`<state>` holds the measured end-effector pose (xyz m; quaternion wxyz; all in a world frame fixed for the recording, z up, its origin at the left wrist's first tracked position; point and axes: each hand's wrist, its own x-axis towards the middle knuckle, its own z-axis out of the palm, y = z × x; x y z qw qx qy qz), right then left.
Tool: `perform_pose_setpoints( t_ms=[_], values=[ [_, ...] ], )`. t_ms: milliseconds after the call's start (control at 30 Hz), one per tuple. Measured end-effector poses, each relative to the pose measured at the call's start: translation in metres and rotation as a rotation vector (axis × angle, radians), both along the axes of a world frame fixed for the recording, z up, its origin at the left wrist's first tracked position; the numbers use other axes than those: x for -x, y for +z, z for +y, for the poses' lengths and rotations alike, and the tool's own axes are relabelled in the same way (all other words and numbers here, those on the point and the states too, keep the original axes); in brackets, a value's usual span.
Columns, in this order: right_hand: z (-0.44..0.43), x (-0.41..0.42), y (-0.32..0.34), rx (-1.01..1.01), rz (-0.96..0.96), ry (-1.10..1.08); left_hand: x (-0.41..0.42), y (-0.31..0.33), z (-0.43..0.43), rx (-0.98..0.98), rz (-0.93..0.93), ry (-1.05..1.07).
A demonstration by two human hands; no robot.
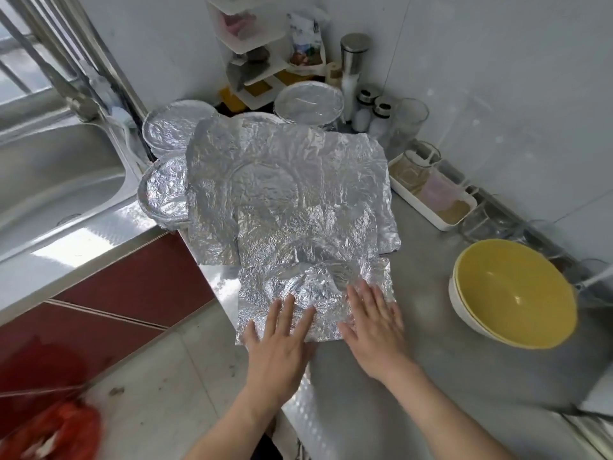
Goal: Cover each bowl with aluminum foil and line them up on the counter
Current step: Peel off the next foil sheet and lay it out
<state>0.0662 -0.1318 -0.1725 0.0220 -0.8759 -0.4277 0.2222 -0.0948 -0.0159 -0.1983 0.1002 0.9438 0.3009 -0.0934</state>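
— Where are the hands?
— Both are down on the near foil sheet. The left grip lies flat, fingers straight and spread, with its fingertips over the sheet's near edge. The right grip is just beside it, also flat and spread, resting on the sheet's near right corner. Neither pinches anything.

— And the sheet itself?
— It is crumpled and lies on the table under both grips, with a round crease just beyond the fingertips. I cannot tell whether anything sits beneath it.

— Any more foil?
— Yes. The larger foil sheets lie farther out beyond the grips, overlapping one another. The near sheet's far edge meets them.

— The bowls?
— Two foil-covered bowls stand well beyond and to the left of the left grip, next to the sink. Both are partly hidden by the big sheets' left edge. A third covered bowl is farthest out, past the sheets.

— Anything uncovered?
— A yellow bowl, well apart to the right of the right grip, nested in a white bowl. Beyond it, a white tray holding glass jars sits by the wall.
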Motion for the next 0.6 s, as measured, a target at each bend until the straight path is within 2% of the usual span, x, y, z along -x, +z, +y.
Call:
perform_pose_setpoints(
  t_ms=[167, 300, 367, 500, 600],
  values=[
    [-0.008, -0.005, 0.0, 0.058, -0.009, 0.005, -0.004, 0.017, -0.002, -0.016, -0.008, -0.022],
    [-0.012, -0.004, 0.011, 0.096, 0.007, 0.006, -0.008, 0.02, -0.004, -0.097, -0.159, -0.147],
    [-0.007, -0.005, 0.016, 0.047, -0.014, 0.032, -0.009, 0.019, -0.003, -0.098, -0.188, -0.192],
    [0.001, 0.003, 0.018, -0.088, -0.124, 0.304, -0.011, 0.013, 0.002, -0.107, -0.176, -0.25],
    [-0.005, 0.008, 0.003, -0.249, -0.215, 0.409, -0.014, 0.014, 0.002, -0.116, -0.15, -0.266]
  ],
)
